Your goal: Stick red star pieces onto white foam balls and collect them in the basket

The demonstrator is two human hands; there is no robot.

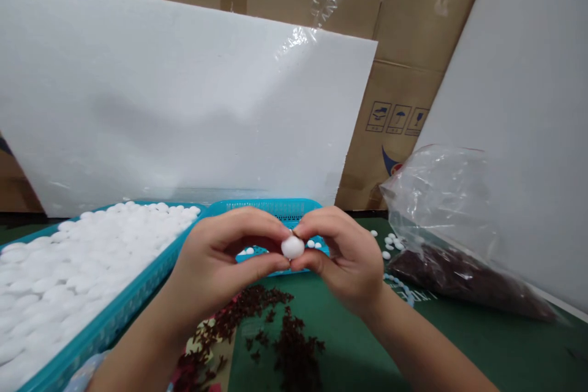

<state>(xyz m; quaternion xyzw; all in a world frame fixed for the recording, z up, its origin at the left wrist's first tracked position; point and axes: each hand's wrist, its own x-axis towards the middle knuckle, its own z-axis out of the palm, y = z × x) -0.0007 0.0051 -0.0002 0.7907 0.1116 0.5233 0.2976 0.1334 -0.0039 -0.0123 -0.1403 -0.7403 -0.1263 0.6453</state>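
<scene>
Two hands meet over the green mat as I watch through the head camera: my left hand and right hand pinch one small white ball between them, just in front of the far basket. The left thumb and forefinger are closed on the ball's left side; the right fingertips press at its top right, seemingly on a tiny dark piece there, though it is too small to tell for sure.

As I judge it, the work is in its early or middle stretch. The teal basket at left is heaped with white balls, all plain as far as I can see. The second teal basket, behind the hands, holds only a few white pieces on its floor. A handful more white beads lie loose on the mat to the right.

A scatter of small dark red pieces sits on the mat below the hands. A clear plastic bag at right, its mouth slumped open, holds many more. White foam boards and cardboard boxes stand behind.
</scene>
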